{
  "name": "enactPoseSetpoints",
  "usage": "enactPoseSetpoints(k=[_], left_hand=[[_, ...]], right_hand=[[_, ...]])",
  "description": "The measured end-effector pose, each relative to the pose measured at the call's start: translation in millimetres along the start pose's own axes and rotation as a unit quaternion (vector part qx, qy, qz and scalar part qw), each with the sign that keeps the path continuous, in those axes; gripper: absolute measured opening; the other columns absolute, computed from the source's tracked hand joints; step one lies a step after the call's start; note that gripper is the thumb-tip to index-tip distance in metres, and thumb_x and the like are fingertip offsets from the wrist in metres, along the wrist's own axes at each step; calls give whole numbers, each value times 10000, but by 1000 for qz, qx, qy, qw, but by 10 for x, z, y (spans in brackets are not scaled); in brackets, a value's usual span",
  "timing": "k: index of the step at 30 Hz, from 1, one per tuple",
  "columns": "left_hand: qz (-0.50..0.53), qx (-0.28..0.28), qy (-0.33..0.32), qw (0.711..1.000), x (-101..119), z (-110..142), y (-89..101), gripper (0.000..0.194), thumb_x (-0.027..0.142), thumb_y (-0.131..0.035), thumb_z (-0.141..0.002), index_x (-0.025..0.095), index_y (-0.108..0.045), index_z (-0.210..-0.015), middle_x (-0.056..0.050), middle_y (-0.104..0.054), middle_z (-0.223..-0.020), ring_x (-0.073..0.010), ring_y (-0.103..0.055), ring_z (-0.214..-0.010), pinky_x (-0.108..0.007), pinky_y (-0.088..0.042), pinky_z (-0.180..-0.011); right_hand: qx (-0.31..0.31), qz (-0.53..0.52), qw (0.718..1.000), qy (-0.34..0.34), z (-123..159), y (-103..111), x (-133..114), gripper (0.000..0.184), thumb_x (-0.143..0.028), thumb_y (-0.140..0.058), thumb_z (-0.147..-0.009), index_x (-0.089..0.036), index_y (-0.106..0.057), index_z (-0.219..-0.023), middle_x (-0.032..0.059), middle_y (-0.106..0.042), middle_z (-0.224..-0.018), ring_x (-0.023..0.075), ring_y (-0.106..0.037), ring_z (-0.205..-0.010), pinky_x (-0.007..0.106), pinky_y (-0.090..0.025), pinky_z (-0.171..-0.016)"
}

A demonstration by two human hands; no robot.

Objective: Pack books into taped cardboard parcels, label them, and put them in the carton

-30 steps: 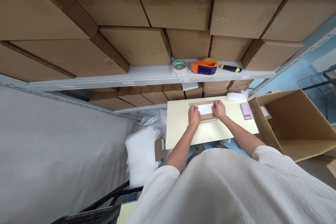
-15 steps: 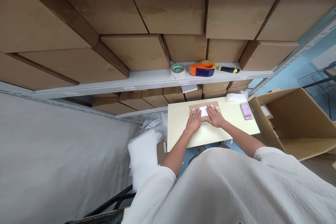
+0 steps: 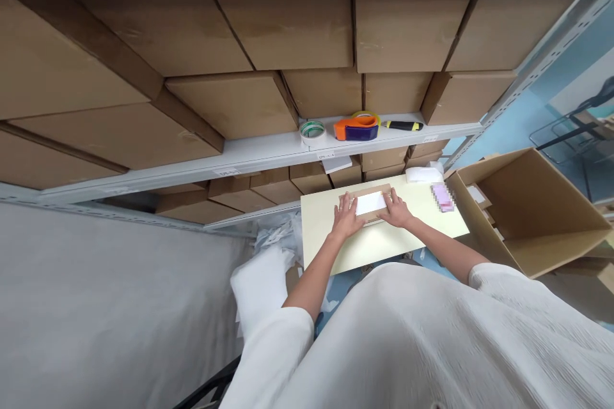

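Presently, a small cardboard box lies on the pale desk, white label facing up. Long axis runs left to right between the hands, right end angled slightly away from the body. Left hand touches the left end, right hand the right end; neither is nearer. Fingers of both spread and extended over the top, no closed grip visible; cannot tell whether any hook under the edges. Beyond, well apart: orange-and-blue tape dispenser on the shelf.
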State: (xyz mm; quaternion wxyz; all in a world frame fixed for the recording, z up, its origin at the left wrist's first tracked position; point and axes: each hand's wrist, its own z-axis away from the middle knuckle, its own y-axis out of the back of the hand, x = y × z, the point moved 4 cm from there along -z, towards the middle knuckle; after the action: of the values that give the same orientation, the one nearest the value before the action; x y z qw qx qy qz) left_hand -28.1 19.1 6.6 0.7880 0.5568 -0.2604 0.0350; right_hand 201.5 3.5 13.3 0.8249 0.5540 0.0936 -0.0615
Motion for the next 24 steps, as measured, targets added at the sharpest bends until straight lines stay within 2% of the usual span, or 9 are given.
enactPoseSetpoints(k=[2,5,9,13,16,21,24], left_hand=[[-17,-36,-6,999,19,-119,82,1191,580,-872,-804,285,-232,-1763,-168,78,-1870,-434,58,-1726,-700,-125,-1345],[-44,-108,-15,993,75,-306,143,1384,545,-948,-704,326,-107,-1782,-172,99,-1868,-454,59,-1722,-743,-176,-1312],[-92,-169,-26,981,166,-411,131,1488,533,-967,-650,341,-24,-1785,-193,83,-1866,-493,58,-1711,-789,-235,-1259],[-132,-168,-50,976,295,-342,108,1453,487,-954,-638,313,-82,-1787,-237,-61,-1849,-529,-40,-1691,-759,-328,-1213],[-139,-156,-86,974,457,-253,112,1389,459,-932,-645,317,-144,-1780,-236,-160,-1820,-533,-121,-1666,-720,-376,-1191],[-161,-139,-150,966,868,-157,131,1289,384,-895,-675,310,-211,-1765,-225,-226,-1784,-509,-172,-1646,-702,-365,-1205],[-169,-129,-182,960,1165,-151,119,1267,374,-899,-677,322,-240,-1758,-222,-231,-1777,-509,-187,-1639,-711,-341,-1222]], right_hand=[[-1,-12,1000,1,10,26,5,1035,-664,-670,-971,-175,-224,-1767,273,-27,-1844,468,-415,-1558,563,-386,-1213],[4,-15,1000,2,20,19,26,1060,-642,-731,-938,-187,-241,-1761,266,-56,-1843,473,-438,-1529,567,-385,-1211],[1,-16,1000,6,71,-38,76,1120,-621,-801,-895,-176,-241,-1757,274,-85,-1834,470,-439,-1518,561,-389,-1211],[7,-23,1000,11,195,-52,164,1110,-584,-833,-883,-213,-256,-1756,259,-110,-1831,461,-479,-1474,574,-414,-1186],[5,-24,999,24,317,-24,284,1185,-582,-873,-840,-243,-222,-1770,238,-60,-1844,469,-478,-1464,581,-439,-1164],[-22,-4,999,47,535,83,614,1423,-617,-941,-734,-287,-56,-1799,218,104,-1851,517,-422,-1511,588,-459,-1146],[-30,-1,998,50,707,187,840,1477,-639,-946,-713,-312,-1,-1800,221,117,-1849,535,-421,-1521,605,-452,-1151]])
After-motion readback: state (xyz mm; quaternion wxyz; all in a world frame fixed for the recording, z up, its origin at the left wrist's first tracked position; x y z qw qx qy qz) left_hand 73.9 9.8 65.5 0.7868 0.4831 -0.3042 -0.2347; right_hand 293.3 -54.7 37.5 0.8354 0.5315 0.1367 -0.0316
